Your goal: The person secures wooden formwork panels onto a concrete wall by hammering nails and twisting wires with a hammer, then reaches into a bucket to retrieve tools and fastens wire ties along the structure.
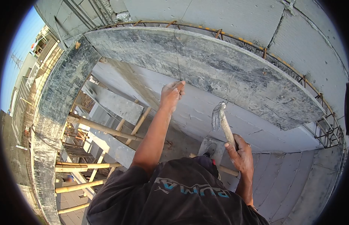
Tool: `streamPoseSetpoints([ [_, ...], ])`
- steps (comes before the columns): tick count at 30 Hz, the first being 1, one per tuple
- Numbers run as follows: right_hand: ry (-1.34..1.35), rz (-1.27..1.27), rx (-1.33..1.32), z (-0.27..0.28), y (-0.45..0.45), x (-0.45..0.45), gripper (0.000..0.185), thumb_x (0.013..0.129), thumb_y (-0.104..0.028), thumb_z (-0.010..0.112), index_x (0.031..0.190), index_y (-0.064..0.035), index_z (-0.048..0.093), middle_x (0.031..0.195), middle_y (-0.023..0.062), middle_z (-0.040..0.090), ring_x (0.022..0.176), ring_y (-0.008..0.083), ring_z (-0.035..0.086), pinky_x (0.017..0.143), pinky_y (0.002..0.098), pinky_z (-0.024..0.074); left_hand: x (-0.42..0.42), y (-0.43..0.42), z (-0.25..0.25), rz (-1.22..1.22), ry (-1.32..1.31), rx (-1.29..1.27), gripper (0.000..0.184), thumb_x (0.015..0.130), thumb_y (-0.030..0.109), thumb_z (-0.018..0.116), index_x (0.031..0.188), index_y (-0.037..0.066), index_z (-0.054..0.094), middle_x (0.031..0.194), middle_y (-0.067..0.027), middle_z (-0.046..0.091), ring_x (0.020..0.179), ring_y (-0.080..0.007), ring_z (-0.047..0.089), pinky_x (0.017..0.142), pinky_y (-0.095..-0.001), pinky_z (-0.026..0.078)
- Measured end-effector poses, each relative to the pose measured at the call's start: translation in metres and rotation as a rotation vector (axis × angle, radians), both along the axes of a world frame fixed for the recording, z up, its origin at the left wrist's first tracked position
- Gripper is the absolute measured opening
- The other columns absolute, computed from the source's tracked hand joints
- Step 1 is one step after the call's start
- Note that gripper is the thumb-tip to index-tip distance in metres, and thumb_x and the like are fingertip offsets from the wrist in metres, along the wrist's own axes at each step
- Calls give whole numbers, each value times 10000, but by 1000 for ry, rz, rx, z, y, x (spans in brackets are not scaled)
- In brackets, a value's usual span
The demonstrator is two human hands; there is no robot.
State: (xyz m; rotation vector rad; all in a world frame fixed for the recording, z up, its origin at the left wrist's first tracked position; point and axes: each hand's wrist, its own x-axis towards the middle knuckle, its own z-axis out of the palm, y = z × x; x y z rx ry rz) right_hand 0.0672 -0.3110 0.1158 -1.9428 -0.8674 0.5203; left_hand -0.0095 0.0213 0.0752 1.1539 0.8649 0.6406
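The thin dark line, a string or a wire (pixel 177 52), goes almost straight up from the fingers of my left hand (pixel 173 94), in the upper middle of the frame. It runs in front of the long, curved grey board (pixel 219 63) and up to the rusty brown bent bar (pixel 234 36) along the top. I can't tell if it is tied there. My left hand is the near one to the line. Those fingers are closed in a small pinch around its low end, just by the bottom edge of the board.

My right hand (pixel 242 155) is lower down, right of the middle, well apart from the line. Its fingers are wrapped around the bottom of the claw hammer with a grey metal head and a pale wooden-looking handle (pixel 227 129). The hammer leans, with its handle going up and left from my fist. Its head is at the top, right of my left hand and a bit lower, and the curved claw side hangs down on the left.
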Motion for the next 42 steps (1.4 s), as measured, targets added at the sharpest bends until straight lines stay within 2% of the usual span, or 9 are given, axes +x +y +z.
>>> streamPoseSetpoints([
  [8,0,3,-82,1,3,2,534,911,-445,677,1149,30,626,765,185,632,659,283,615,655,385,490,-11,44,-19,-38,122,71,265,894,283,756,992,62,648,770,23,586,641,-54,527,560,-207,440],
  [14,10,61,-136,4,15,-2,514,918,-427,667,1152,28,620,788,203,641,687,320,633,675,396,494,7,25,-71,1,-447,-350,211,917,211,734,1051,98,616,829,24,599,676,-70,580,575,-208,489],
  [18,-35,126,-71,10,25,-7,486,925,-418,650,1149,13,622,848,214,652,748,365,648,714,414,496,18,-1,-61,78,-514,-426,151,923,192,721,988,116,608,820,25,589,691,-78,573,613,-232,500],
  [21,-6,132,-112,15,28,-11,511,920,-430,658,1162,19,623,844,166,636,727,259,607,685,380,480,18,-12,-49,107,-491,-503,148,920,209,720,927,130,595,802,30,565,686,-84,550,622,-246,484],
  [24,0,126,-119,16,29,-13,484,930,-425,640,1153,4,624,878,211,660,779,365,656,729,420,496,17,-7,-45,74,-489,-574,143,927,202,704,905,118,591,774,26,556,676,-95,544,610,-259,473],
  [27,22,114,-149,20,31,-14,492,933,-434,634,1158,4,624,893,214,662,793,367,660,734,423,497,12,3,-43,7,-561,-691,123,934,184,686,925,102,594,761,18,549,662,-114,542,596,-272,466],
  [32,-44,115,-141,11,33,-11,491,915,-410,674,1147,20,625,792,158,625,687,236,584,646,380,462,10,10,-37,-164,-842,-1019,95,934,168,669,919,105,600,770,11,559,679,-128,552,610,-274,476],
  [38,-4,83,-214,5,25,-19,510,911,-422,677,1159,20,623,779,148,629,686,228,591,652,375,471,13,-8,-45,-160,-995,-891,87,929,161,678,991,107,650,882,9,626,735,-118,560,660,-269,477],
  [42,-5,68,-238,-1,20,-21,525,909,-426,678,1166,28,619,782,142,637,692,229,599,665,371,480,15,-4,-55,-16,-635,-493,182,920,257,720,1013,118,648,864,20,611,718,-75,550,646,-254,463],
])
